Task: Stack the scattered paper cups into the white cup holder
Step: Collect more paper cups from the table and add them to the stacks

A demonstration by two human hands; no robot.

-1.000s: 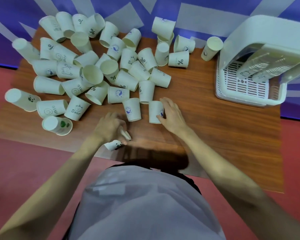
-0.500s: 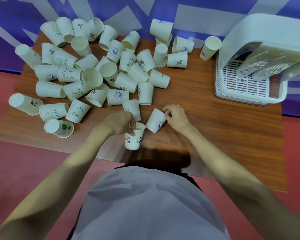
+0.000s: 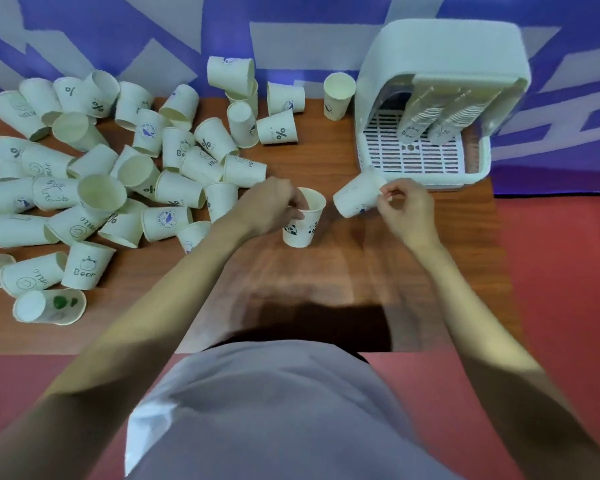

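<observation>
Right hand has lifted its tilted cup rightward, fingers pinching the rim. Left hand fingers still pinch the upright panda cup. Wooden desk, red floor, purple wall.

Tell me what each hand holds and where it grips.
The left hand holds the upright panda cup at its rim. The right hand pinches a tilted cup near its base end.

Cream paper cups carry dark prints — percent signs, smileys, "Bear", blue round logos; one cup shows black pandas. The cup holder is white, the table reddish-brown woodgrain, the floor red — the wall purple with pale-grey shapes.
</observation>
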